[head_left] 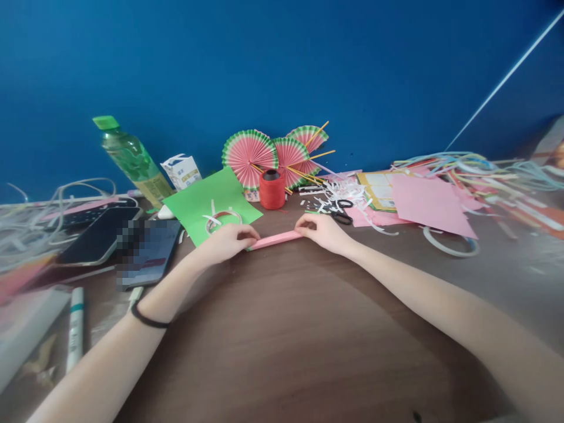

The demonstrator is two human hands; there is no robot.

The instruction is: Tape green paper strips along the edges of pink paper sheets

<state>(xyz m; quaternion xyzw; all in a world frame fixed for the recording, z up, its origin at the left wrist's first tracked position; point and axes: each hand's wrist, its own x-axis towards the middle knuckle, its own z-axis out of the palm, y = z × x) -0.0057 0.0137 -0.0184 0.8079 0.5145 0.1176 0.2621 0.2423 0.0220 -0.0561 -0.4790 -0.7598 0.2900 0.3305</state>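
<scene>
A narrow folded strip of pink paper (278,238) lies across the middle of the table, with a bit of green at its left end. My left hand (227,239) pinches that left end between thumb and fingers. At the opposite end, my right hand (324,232) grips the strip the same way. Just behind it stands a spool of red thread (272,191). Pleated pink and green paper fans (247,154) with yellow sticks lean against the blue wall behind the spool.
Left: a green sheet (194,202) under a tape roll, a tilted bottle (136,161), a small carton (181,170), a phone (152,252) and a marker (76,329). Right: black scissors (342,214), white paper scraps (348,194), pink sheets (429,205) and a tape ring (452,251).
</scene>
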